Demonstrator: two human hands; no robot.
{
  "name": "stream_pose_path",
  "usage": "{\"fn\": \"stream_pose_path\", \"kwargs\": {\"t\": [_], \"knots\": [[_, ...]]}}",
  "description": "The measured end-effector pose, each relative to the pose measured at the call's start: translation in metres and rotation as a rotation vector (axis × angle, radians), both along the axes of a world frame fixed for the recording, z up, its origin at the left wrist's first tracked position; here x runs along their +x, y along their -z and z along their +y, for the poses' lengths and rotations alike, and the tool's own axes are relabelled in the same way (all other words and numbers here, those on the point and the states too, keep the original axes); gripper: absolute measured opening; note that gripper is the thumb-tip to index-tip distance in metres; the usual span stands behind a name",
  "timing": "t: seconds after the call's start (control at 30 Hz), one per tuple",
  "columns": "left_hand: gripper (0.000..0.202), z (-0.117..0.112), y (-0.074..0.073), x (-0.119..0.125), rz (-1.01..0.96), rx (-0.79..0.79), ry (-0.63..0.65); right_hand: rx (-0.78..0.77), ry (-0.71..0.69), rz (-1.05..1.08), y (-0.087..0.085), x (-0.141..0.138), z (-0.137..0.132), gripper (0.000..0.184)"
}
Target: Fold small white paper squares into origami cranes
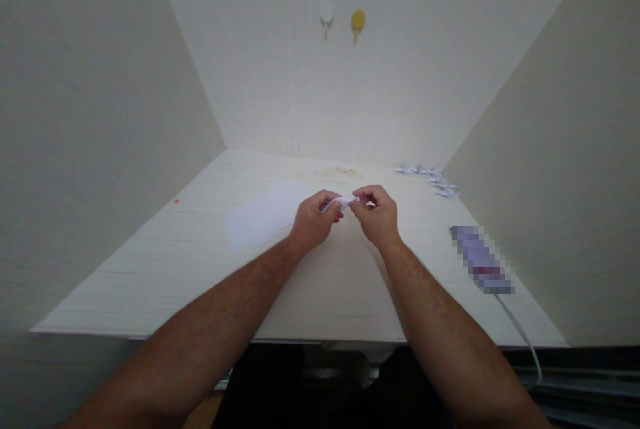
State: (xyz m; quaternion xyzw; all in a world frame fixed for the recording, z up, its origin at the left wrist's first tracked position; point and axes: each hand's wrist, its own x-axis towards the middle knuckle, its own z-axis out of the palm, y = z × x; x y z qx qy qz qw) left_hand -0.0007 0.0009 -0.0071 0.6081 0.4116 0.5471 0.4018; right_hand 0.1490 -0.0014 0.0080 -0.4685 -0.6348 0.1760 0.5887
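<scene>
Both my hands meet over the middle of a pale wooden desk (325,296). My left hand (314,219) and my right hand (377,214) pinch the two ends of a small folded piece of white paper (341,202), held just above the desk top. The fingers of each hand are curled and closed on the paper. A stack of white paper sheets (263,219) lies flat on the desk just left of my left hand.
Several small folded paper figures (431,177) lie in a row at the back right corner. A blurred flat device (483,260) with a white cable (523,332) sits at the right edge. Two wall hooks, white (326,14) and yellow (357,20), hang on the back wall. Walls enclose the desk on three sides.
</scene>
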Motion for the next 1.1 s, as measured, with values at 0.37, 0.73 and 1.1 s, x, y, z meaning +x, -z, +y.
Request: {"fn": "stream_pose_path", "kwargs": {"t": [0.37,0.73,1.1], "knots": [[0.031,0.0004,-0.0002,0.0005,-0.085,-0.029,0.050,-0.081,-0.054,0.005,-0.0020,-0.0002,-0.0015,0.009],[0.033,0.0010,0.0013,0.0014,-0.129,-0.051,0.084,-0.182,-0.066,0.194,-0.0009,-0.0050,-0.0027,0.009],[0.030,-0.0019,-0.0059,0.0022,-0.126,-0.071,0.056,-0.018,-0.005,0.068,0.0023,-0.0016,-0.0067,0.011]]}}
